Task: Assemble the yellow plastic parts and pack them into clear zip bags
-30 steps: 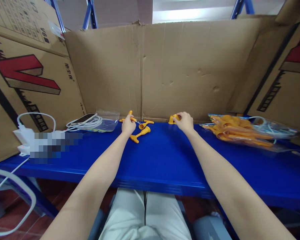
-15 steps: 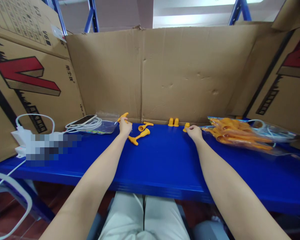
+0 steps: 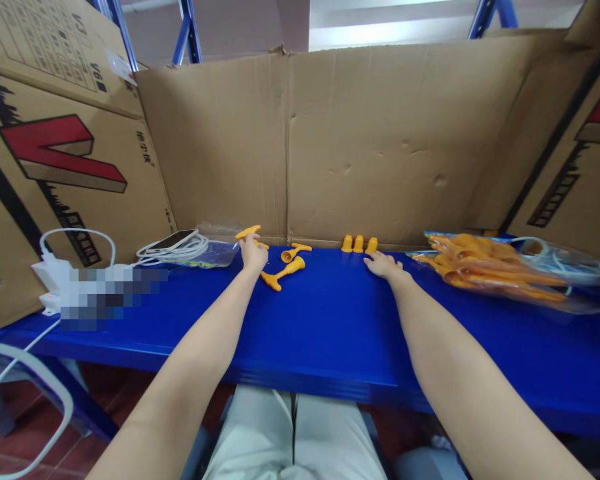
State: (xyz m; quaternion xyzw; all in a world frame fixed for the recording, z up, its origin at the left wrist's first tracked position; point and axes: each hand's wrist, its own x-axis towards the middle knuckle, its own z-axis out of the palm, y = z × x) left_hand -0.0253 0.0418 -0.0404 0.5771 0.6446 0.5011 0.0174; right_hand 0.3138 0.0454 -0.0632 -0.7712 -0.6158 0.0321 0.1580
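My left hand (image 3: 255, 254) is closed around a yellow T-shaped plastic handle (image 3: 249, 232); its crossbar sticks out above the fingers and the rest is mostly hidden. Just right of that hand, two similar yellow pieces lie on the table: one (image 3: 296, 251) with its hollow end facing me, and a longer one (image 3: 283, 273) on its side. Three small yellow bell-shaped caps stand upright in a row by the cardboard: the left cap (image 3: 347, 244), the middle cap (image 3: 359, 244) and the right cap (image 3: 372, 245). My right hand (image 3: 384, 265) is open, its fingertips right at the right cap's base.
A clear bag (image 3: 495, 270) of yellow pieces lies at the right. At the left are a coiled white cable (image 3: 180, 248), a phone (image 3: 174, 240) and a white power strip (image 3: 55, 277). A cardboard wall (image 3: 370, 147) closes off the back of the blue table (image 3: 325, 333).
My right hand has brought the third cap left into line with the other two and let go of it. My left hand keeps its hold on the T-shaped handle.
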